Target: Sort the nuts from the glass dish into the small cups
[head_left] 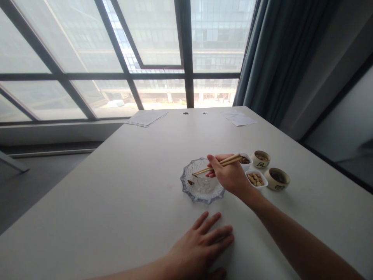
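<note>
My right hand [229,174] is closed around a pair of wooden chopsticks [223,161]. Their tips reach over a clear glass dish [220,195] with a scalloped rim. A small dark piece [190,182] lies in the dish, left of the tips; another dark bit is close to the tips, and I cannot tell whether they grip it. Flat on the table in front of the dish rests my left hand [204,239], fingers spread, holding nothing.
Right of the dish stand a white bowl of peanuts [255,179], a white bowl with dark pieces [245,160], and two beige cups, one farther back [261,159] and one nearer [278,179]. Papers lie at the far left [147,118] and far right [239,118] of the white table [122,194].
</note>
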Demonstrator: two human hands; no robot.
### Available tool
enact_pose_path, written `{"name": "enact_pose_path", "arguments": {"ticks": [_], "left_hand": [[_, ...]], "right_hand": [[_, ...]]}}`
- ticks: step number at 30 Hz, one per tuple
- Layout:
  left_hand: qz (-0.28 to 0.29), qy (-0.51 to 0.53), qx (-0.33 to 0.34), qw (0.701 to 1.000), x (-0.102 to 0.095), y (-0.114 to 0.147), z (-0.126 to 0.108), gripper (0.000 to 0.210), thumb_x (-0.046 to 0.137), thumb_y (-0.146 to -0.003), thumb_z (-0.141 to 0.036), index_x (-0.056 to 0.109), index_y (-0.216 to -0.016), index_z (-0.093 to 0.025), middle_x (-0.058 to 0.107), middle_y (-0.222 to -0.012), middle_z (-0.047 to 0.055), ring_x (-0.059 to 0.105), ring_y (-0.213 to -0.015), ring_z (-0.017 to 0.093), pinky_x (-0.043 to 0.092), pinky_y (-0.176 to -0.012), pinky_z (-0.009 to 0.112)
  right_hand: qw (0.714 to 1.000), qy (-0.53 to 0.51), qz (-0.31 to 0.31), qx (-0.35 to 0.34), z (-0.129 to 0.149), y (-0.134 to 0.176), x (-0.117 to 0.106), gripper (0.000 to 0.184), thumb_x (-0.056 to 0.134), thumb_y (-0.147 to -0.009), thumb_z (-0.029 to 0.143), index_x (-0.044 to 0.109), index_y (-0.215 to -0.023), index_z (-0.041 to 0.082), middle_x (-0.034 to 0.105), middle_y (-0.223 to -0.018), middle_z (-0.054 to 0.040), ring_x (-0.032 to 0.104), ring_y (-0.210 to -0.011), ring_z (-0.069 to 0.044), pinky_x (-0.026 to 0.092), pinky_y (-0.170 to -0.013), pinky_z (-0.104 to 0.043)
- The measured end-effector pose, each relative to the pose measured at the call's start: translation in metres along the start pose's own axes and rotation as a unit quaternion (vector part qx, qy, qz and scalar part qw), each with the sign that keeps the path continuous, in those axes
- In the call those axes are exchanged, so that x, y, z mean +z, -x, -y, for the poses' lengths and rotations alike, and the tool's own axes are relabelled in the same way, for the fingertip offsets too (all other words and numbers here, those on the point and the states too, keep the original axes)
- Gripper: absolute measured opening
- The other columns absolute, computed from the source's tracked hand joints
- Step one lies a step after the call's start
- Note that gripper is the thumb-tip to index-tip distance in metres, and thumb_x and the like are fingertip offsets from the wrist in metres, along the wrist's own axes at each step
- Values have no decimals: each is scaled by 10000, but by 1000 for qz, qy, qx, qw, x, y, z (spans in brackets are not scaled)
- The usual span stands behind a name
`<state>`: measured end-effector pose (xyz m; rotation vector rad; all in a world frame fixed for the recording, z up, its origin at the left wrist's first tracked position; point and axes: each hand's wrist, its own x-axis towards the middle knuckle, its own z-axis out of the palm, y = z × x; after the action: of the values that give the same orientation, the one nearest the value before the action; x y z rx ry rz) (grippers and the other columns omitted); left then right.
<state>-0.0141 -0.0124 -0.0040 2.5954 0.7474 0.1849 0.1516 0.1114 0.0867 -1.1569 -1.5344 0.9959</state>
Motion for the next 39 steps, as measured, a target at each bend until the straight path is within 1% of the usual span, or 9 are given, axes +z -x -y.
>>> {"name": "enact_pose_path", "arguments": {"ticks": [4, 9, 13, 19, 25, 27, 33, 36, 39], "left_hand": [[-2, 7, -3, 1000, 0, 1, 0, 670, 602, -1005, -470, 375, -1606, -281, 412, -1630, 12, 219, -1566, 353, 132, -1294, 590], [-6, -3, -2, 1000, -2, 1, -2, 696, 625, -989, -454, 366, -1611, -282, 421, -1625, 24, 218, -1567, 350, 134, -1296, 579], [1, -10, 1, 1000, -4, 0, -2, 707, 647, -969, -417, 371, -1606, -281, 420, -1626, 19, 216, -1568, 346, 147, -1295, 574], [6, -10, -2, 1000, -3, 0, -1, 681, 615, -992, -447, 366, -1605, -287, 405, -1635, 4, 205, -1572, 341, 138, -1297, 577], [8, 17, -8, 1000, -1, 0, -1, 657, 574, -1016, -460, 362, -1612, -284, 366, -1654, -13, 178, -1578, 343, 67, -1306, 564], [11, 17, -11, 1000, -2, 0, -1, 671, 601, -1001, -437, 365, -1610, -283, 365, -1655, -15, 180, -1577, 346, 75, -1305, 570], [3, 10, -3, 1000, -1, 1, 0, 653, 574, -1020, -478, 368, -1607, -280, 379, -1647, -8, 192, -1574, 349, 112, -1297, 588], [-5, -3, 0, 1000, 4, 1, 2, 666, 587, -1014, -483, 364, -1608, -282, 386, -1644, -5, 199, -1572, 347, 135, -1292, 599], [-12, -11, 5, 1000, 6, 0, 3, 676, 587, -1014, -488, 350, -1614, -286, 384, -1645, -13, 199, -1574, 337, 149, -1291, 598]], "right_hand": [[994, 36, -102, -21, 28, -6, -46, 516, 715, -848, 668, 740, -754, 161, 780, -718, -110, 775, -590, -238, 631, -498, -274], [962, 117, -246, -30, 43, -14, -109, 373, 748, -877, 526, 721, -733, 183, 777, -721, -106, 759, -551, -222, 635, -494, -283], [949, 200, -242, -23, 26, -25, -133, 340, 709, -900, 479, 711, -709, 197, 764, -677, -103, 767, -568, -247, 621, -490, -306], [958, 213, -192, -7, 6, -36, -142, 302, 787, -821, 487, 709, -711, 217, 776, -682, -104, 754, -553, -281, 581, -440, -342], [974, 114, -197, -8, 28, -22, -126, 342, 784, -836, 555, 721, -742, 232, 777, -707, -100, 763, -576, -274, 636, -494, -370], [985, 81, -151, 0, 33, -16, -110, 374, 776, -840, 582, 744, -779, 214, 788, -738, -105, 772, -596, -264, 649, -518, -355], [996, 33, 80, 20, 28, 1, -44, 438, 759, -853, 586, 736, -751, 162, 768, -647, -83, 774, -605, -230, 620, -543, -267], [991, 42, 127, 15, 19, 5, -20, 402, 710, -914, 506, 708, -707, 161, 752, -611, -68, 759, -583, -206, 582, -522, -235], [990, 34, 140, 10, 10, 6, -9, 393, 691, -928, 471, 708, -694, 156, 749, -609, -66, 755, -583, -202, 567, -517, -228]]}}
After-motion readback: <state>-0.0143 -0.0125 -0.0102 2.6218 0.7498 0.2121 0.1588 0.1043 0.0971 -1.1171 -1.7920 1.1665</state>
